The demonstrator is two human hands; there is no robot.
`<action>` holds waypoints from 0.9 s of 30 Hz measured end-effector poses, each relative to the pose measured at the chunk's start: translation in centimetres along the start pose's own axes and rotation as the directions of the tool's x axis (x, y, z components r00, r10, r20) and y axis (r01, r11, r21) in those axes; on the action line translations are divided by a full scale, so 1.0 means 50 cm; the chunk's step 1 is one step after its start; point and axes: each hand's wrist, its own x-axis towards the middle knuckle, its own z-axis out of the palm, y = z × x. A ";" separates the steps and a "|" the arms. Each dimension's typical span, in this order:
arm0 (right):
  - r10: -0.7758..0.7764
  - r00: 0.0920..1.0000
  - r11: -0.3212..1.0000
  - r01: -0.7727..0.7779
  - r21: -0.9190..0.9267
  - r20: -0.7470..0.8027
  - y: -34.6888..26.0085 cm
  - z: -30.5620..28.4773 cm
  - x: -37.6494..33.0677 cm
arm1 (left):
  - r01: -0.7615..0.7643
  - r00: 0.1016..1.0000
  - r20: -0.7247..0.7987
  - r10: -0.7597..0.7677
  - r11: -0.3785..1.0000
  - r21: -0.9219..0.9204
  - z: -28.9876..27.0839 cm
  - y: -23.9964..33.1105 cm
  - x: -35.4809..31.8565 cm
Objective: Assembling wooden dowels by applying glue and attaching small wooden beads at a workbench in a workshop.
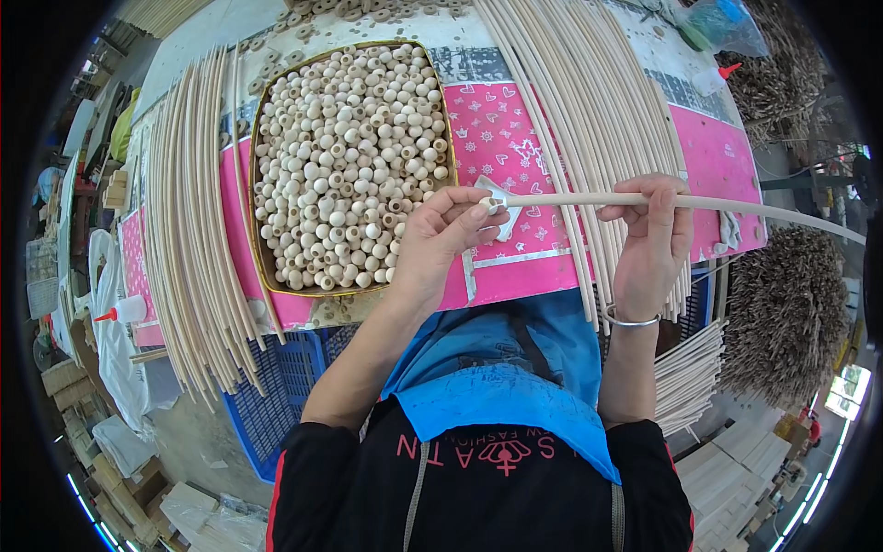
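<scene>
**Bead pressed onto the end of a pale rod**

Nearest the camera are the person's black top and a blue apron (501, 386), with both bare forearms rising from the lower edge. A blue plastic crate (280, 386) stands below the near edge of the surface, to the left.

The left hand (440, 244) has its fingers (469, 213) pinched together on a small round wooden bead (485, 205), which sits right at the left tip of a long pale rod (570, 199). The right hand (655, 235), a metal bangle (631, 321) on its wrist, has its fingers curled shut around the same rod further along. The rod lies roughly level above the surface (717, 147), which is covered in pink patterned sheeting, and runs off to the right past the edge.

Just left of the left hand, a shallow tray (258, 184) is heaped with the same pale holed beads. A bundle of loose rods (189, 230) lies along the tray's left side, and another bundle (589, 101) fans across the surface behind the hands. A white squeeze bottle with a red tip (124, 310) rests at the far left.

Farther off, more beads (368, 9) are scattered beyond the tray, and a second red-tipped bottle (710, 81) lies near the far right corner.
</scene>
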 end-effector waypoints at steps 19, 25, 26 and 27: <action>0.085 0.996 0.996 -0.085 0.003 -0.007 0.027 0.008 -0.015 | -0.002 0.997 0.071 0.003 1.000 -0.015 -0.005 0.000 -0.012; 0.031 0.999 0.999 -0.031 -0.018 0.034 0.030 0.007 -0.022 | -0.026 0.999 0.045 0.026 1.000 0.012 -0.001 -0.003 -0.017; 0.017 0.999 0.999 -0.015 -0.037 0.039 0.029 0.006 -0.023 | -0.045 0.998 0.032 0.045 0.999 0.005 0.003 -0.002 -0.020; 0.002 0.999 0.998 0.000 -0.055 0.045 0.028 0.006 -0.024 | -0.065 0.998 0.018 0.065 0.998 -0.001 0.006 -0.002 -0.021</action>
